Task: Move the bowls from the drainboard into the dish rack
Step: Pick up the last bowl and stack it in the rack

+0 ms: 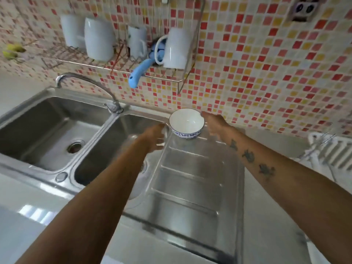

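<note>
One white bowl [187, 122] with a blue patterned band stands upright at the far end of the steel drainboard [190, 180], near the tiled wall. My left hand [155, 137] is just left of the bowl, fingers apart and blurred, holding nothing. My right hand [215, 124] is just right of it, fingers spread, with a fingertip at the bowl's rim. On the wall above hangs the wire dish rack [122, 61], where several white bowls and cups stand on edge.
A double steel sink [57, 130] with a curved tap [112, 103] lies left of the drainboard. A blue ladle handle [136, 77] sticks out below the rack. A white radiator [335, 153] is at the right, and a wall socket [304, 8] at the top right.
</note>
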The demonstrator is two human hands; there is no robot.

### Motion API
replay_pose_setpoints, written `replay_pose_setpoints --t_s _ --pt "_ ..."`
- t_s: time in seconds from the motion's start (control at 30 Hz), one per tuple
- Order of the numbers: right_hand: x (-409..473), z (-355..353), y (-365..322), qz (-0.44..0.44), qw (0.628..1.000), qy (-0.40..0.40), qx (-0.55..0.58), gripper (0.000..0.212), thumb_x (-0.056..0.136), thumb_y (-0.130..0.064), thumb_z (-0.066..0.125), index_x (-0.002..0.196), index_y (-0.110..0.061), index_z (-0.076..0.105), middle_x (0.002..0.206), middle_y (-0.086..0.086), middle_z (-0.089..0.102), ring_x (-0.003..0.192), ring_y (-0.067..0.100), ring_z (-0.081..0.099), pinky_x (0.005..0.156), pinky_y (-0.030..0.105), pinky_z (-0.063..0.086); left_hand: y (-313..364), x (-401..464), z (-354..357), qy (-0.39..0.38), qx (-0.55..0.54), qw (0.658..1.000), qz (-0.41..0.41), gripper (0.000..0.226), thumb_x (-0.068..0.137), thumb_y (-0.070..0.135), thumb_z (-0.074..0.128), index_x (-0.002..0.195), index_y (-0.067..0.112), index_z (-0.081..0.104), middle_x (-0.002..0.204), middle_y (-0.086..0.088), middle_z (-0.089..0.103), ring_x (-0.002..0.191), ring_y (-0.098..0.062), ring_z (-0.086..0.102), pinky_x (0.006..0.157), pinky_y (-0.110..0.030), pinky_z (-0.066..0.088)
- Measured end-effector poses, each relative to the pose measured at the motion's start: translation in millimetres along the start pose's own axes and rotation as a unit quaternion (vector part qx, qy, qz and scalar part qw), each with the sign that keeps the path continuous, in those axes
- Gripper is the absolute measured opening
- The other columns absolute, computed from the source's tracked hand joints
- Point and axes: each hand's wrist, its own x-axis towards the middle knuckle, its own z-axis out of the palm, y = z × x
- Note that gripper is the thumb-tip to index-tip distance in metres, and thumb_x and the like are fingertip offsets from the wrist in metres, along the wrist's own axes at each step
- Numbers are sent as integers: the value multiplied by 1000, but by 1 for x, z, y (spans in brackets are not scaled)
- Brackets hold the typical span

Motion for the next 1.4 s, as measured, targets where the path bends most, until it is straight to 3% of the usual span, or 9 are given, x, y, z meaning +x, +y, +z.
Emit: replay_pose_setpoints --t_s 0.1,0.2,0.3,0.4,0.47,0.67,1.03,1.23,1.4 --pt "31 9 16 55 997 3 48 59 89 -39 58 139 -10 47 132 9 52 120 29 51 97 40 45 5 33 14 -28 -52 998 -22 43 95 41 49 123 9 54 102 -10 48 76 -22 46 76 -35 45" --pt "60 19 30 85 994 -1 72 68 87 -41 59 144 -13 37 145 12 42 127 31 46 100 43 44 8 60 25 -14 -70 997 -22 59 94 41 53 142 11 37 146 -10 39 117 -31 46 99 -45 44" --pt "77 27 38 102 991 4 84 62 88 -39 59 141 -13 39 133 12 49 115 29 52 99 44 46 4 78 36 -5 -87 996 -26 67 92 42 56 149 16 30 156 -6 27 138 -34 32 111 -49 36" --pt "80 36 43 102 992 -16 79 49 91 -29 57 136 -14 45 107 11 56 88 25 56 90 43 46 -4 97 45 24 -96 995 -5 58 92 33 58 144 16 36 148 -11 39 116 -31 45 92 -45 46" --pt "84 43 48 93 992 -18 82 48 91 -20 55 137 -17 40 117 12 55 95 27 55 91 46 49 -9 111 50 33 -101 994 8 52 92 23 56 140 18 38 144 -16 44 104 -31 48 79 -46 51" --pt "95 54 56 74 985 -21 155 51 91 1 43 139 -15 36 133 14 49 98 29 56 85 50 56 -16 121 57 27 -104 992 58 53 95 6 41 145 20 29 147 -12 39 127 -35 48 99 -45 49" --pt "55 29 39 43 976 20 213 60 84 14 49 138 -8 36 145 15 40 124 43 49 72 51 58 -10 83 62 -35 -155 982 101 62 86 -9 41 144 16 37 146 -18 42 127 -38 48 72 -37 57" --pt "-26 -29 6 -62 975 113 179 63 81 7 53 137 -15 35 135 6 44 126 34 47 91 56 53 43 -22 91 -94 -201 969 111 46 98 47 43 131 16 50 111 -11 59 95 -30 59 92 -54 50" --pt "-140 -100 -37 -193 952 185 146 62 84 5 52 137 -21 35 124 1 45 115 22 48 81 38 59 90 -128 118 -198 -228 946 118 58 93 58 40 130 17 53 131 -10 52 112 -34 52 83 -52 49"
